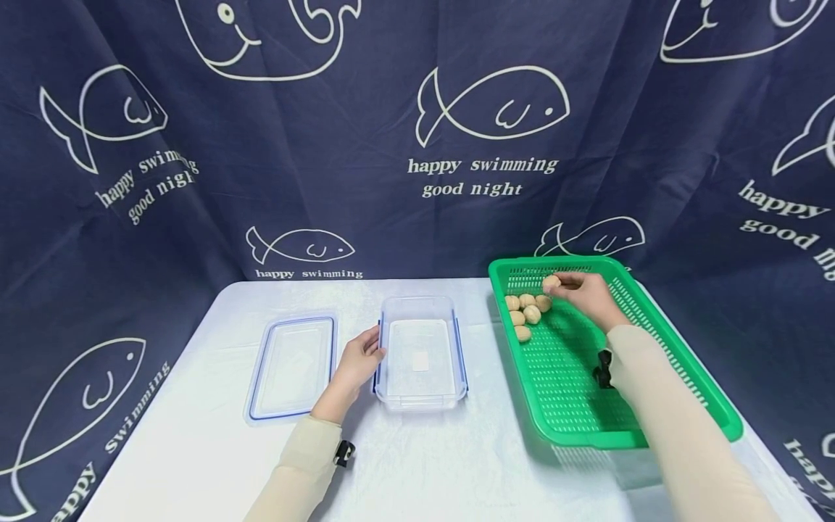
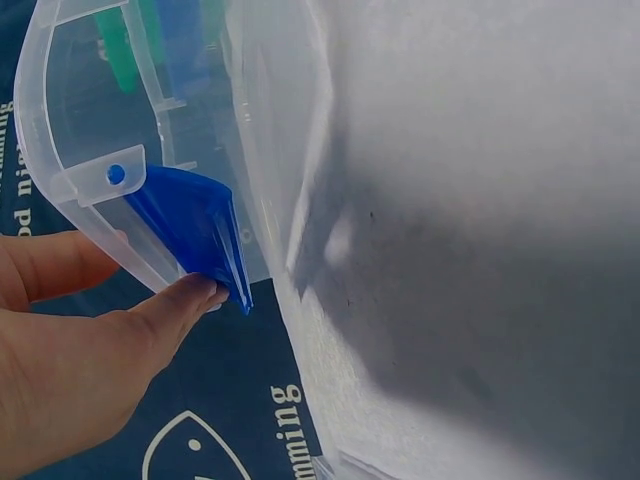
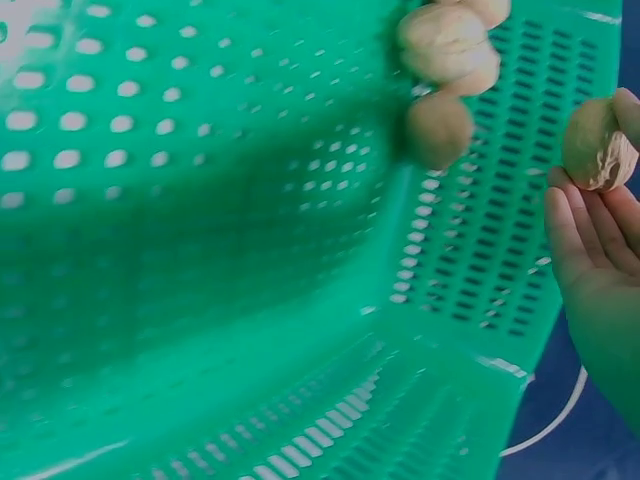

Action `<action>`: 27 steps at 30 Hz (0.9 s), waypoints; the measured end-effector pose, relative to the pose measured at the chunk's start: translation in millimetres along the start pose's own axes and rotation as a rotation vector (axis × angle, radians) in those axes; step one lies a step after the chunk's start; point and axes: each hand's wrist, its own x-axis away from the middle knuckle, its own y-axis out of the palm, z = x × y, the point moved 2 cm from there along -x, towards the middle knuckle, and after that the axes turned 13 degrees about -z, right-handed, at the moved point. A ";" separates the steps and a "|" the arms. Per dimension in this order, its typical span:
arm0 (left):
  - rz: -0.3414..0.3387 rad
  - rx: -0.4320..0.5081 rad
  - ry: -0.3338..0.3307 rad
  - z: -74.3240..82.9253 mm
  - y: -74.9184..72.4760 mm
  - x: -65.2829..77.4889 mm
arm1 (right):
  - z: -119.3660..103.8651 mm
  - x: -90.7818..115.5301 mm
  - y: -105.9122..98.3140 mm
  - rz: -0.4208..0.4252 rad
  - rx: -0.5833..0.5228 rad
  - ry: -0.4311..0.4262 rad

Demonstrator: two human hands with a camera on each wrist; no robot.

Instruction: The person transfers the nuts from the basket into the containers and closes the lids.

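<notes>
My right hand (image 1: 590, 299) pinches a walnut (image 1: 551, 283) above the far end of the green plastic basket (image 1: 564, 406). Several more walnuts (image 1: 531, 315) lie in that basket, along its far left corner. In the right wrist view the held walnut (image 3: 597, 145) sits between thumb and fingertips, with its wrinkled seam showing. My left hand (image 1: 357, 359) holds the left side of a clear plastic food container (image 1: 420, 400), which stands lidless with nothing in it. Seen from the left wrist, the thumb touches the blue side latch (image 2: 195, 222), and the other fingers are partly behind the container wall.
A clear lid (image 1: 292, 370) with a blue seal lies on the white table (image 1: 457, 471), left of the container. The basket occupies the table's right side. Behind the table hangs a dark blue cloth (image 1: 385, 196) printed with fish and lettering.
</notes>
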 end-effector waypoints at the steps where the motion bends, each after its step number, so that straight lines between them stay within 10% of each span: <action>1: 0.001 -0.001 0.002 -0.1 0.1 0.1 | -2.9 0.0 -0.3 0.002 0.002 -0.008; 27: -0.009 0.000 -0.017 -0.2 -1.0 0.5 | -94.7 -15.7 27.2 -0.009 -0.061 -0.174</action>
